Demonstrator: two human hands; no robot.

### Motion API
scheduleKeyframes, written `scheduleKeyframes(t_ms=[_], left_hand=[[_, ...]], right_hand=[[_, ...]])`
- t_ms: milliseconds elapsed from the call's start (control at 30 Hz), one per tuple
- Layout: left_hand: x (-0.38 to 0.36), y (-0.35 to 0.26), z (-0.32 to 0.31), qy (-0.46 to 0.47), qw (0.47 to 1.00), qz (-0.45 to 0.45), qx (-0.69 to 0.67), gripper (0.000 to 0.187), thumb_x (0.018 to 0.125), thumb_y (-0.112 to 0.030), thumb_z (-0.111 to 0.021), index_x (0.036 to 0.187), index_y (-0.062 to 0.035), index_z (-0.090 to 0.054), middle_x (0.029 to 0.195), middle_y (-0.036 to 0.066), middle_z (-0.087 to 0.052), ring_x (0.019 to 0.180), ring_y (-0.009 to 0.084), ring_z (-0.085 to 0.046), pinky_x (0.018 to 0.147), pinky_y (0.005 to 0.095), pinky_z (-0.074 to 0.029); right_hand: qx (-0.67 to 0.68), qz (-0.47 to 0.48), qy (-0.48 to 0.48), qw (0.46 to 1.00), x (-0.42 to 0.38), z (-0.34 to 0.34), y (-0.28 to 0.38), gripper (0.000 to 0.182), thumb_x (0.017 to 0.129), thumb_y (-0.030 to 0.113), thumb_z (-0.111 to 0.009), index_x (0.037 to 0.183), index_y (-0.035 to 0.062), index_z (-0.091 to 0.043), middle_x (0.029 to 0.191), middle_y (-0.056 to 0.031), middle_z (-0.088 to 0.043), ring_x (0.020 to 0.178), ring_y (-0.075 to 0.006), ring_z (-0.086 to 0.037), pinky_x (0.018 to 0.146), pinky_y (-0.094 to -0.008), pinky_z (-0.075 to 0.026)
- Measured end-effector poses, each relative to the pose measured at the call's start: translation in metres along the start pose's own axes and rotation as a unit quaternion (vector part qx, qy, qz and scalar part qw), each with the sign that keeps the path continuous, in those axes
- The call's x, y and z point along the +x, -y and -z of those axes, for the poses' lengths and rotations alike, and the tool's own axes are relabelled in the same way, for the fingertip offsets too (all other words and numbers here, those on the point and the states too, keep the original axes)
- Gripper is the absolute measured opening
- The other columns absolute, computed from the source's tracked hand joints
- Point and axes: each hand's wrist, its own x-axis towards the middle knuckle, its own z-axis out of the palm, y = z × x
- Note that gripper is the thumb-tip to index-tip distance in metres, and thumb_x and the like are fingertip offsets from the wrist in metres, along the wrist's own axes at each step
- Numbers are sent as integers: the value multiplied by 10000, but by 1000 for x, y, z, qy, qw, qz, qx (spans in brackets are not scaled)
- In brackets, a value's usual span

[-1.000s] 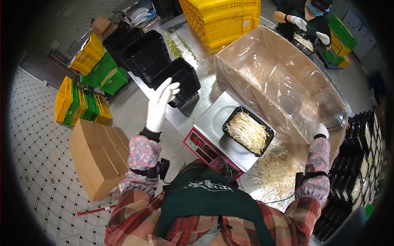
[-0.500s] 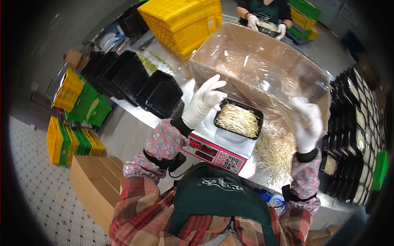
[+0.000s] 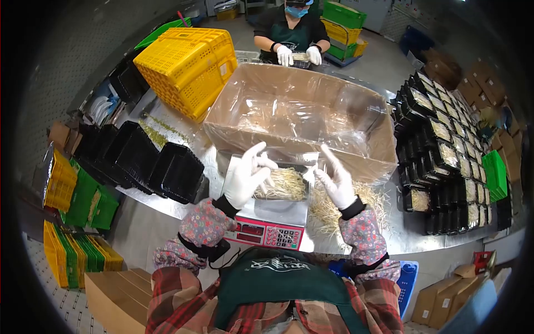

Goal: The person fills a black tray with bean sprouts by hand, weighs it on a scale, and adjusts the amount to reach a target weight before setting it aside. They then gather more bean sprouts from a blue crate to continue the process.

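Observation:
A black tray of bean sprouts [image 3: 286,185] sits on the silver platform of a scale with a red keypad front [image 3: 267,234]. My white-gloved left hand [image 3: 247,177] is over the tray's left end, fingers apart. At the right end is my gloved right hand [image 3: 337,183], its index finger stretched up and its other fingertips near the tray's edge. Whether either hand touches the tray cannot be made out. Loose sprouts [image 3: 356,209] lie in a heap on the metal table, partly under my right hand. Behind the scale stands a carton lined with clear plastic [image 3: 300,119].
Stacked black trays [image 3: 175,172] stand to the left, beside yellow crates [image 3: 183,67]. On the right are tall stacks of filled trays [image 3: 445,150]. Across the table a co-worker [image 3: 292,39] holds a tray in gloved hands. A flat cardboard box [image 3: 119,295] is at lower left.
My right hand has moved left from above the loose sprouts to the tray's right end. My left hand has come over the tray's left end. The view has shifted, showing more of the right-hand stacks.

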Motion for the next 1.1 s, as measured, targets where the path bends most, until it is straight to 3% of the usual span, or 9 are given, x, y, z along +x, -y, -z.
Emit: scheduleKeyframes(t_ms=[167,233,367,400,500,567,800,933,1100], left_hand=[[7,65,22,-37,975,60,209,478,913,-89,-535,1377,-91,-424,971,94,-641,749,168,-644,604,311,-516],[14,66,30,-110,800,-65,587,364,914,-231,-555,1252,-95,-557,993,113,-647,849,251,-641,740,375,-503],[25,134,77,-158,810,-15,565,289,911,-280,-562,1071,-67,-676,1009,138,-658,920,288,-634,819,368,-492],[29,170,96,-164,889,5,428,272,900,-247,-586,1056,-47,-686,999,132,-673,916,255,-643,821,341,-491],[28,173,102,-156,964,42,210,244,871,-168,-631,1042,-5,-693,975,116,-695,904,193,-651,822,293,-489],[29,176,101,-159,982,72,75,222,824,-57,-668,1018,50,-683,942,81,-695,870,150,-637,798,267,-490],[14,149,87,-167,976,83,114,248,840,-110,-700,1038,34,-658,973,74,-682,863,137,-638,751,269,-507],[-35,90,64,-166,940,296,40,360,888,-218,-675,1133,-1,-527,1015,77,-606,858,177,-634,686,371,-581],[-62,122,52,-164,938,263,-153,188,861,-90,-661,989,-27,-538,945,121,-613,798,270,-661,696,415,-588]], right_hand=[[-131,-81,-33,987,-4,-25,-87,356,905,254,-644,1227,112,-594,986,-144,-704,879,-253,-692,786,-342,-529],[-239,-52,-43,969,4,-39,-82,302,914,318,-604,1142,122,-625,899,-173,-694,845,-343,-670,742,-418,-536],[-280,-142,-15,950,18,-60,-78,290,918,326,-597,1063,78,-643,868,-175,-699,812,-300,-680,734,-390,-515],[-279,-143,-14,949,18,-62,-95,290,918,326,-597,1063,78,-643,868,-175,-699,812,-300,-680,734,-390,-515],[91,-222,-17,971,18,-65,-139,200,906,176,-656,952,-16,-631,825,-10,-651,726,-77,-552,699,-240,-456],[92,-226,-27,970,19,-69,-140,181,904,171,-658,933,-5,-629,816,-7,-645,724,-76,-549,694,-239,-455],[156,-198,-59,966,10,-65,-141,212,923,223,-647,920,17,-598,792,16,-622,717,-54,-537,702,-235,-451],[113,-367,146,912,-23,-24,-64,296,902,238,-667,960,29,-465,777,-110,-656,528,-157,-636,367,-259,-459],[326,-368,29,871,-56,-48,-86,195,869,36,-645,915,57,-457,754,-174,-677,520,-200,-656,344,-260,-461]])
